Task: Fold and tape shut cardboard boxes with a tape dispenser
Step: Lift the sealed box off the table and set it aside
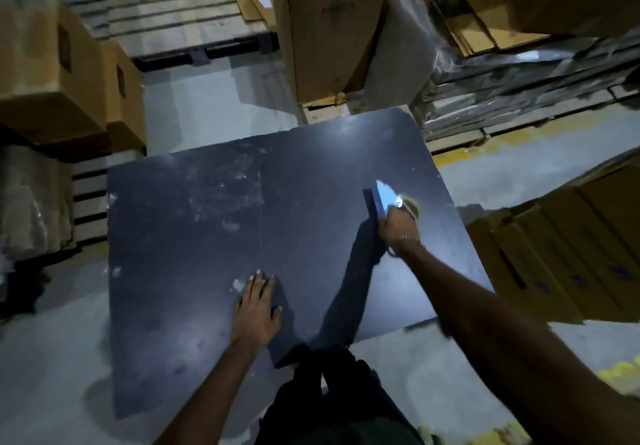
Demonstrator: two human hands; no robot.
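A dark scuffed table (194,223) fills the middle of the view with no box on it. My right hand (398,228) grips a blue tape dispenser (379,198) at the table's right side, its roll of tape just right of my fingers. My left hand (258,306) rests flat on the tabletop near the front edge, fingers straight and together. A tall shut cardboard box (325,29) stands on a pallet just beyond the table's far edge.
Stacked cardboard boxes (59,74) stand at the left. Flattened cartons (554,257) lean in a row at the right. More flat cardboard lies on a pallet (180,18) at the back. Wrapped stacks (519,74) sit at the far right. Grey floor surrounds the table.
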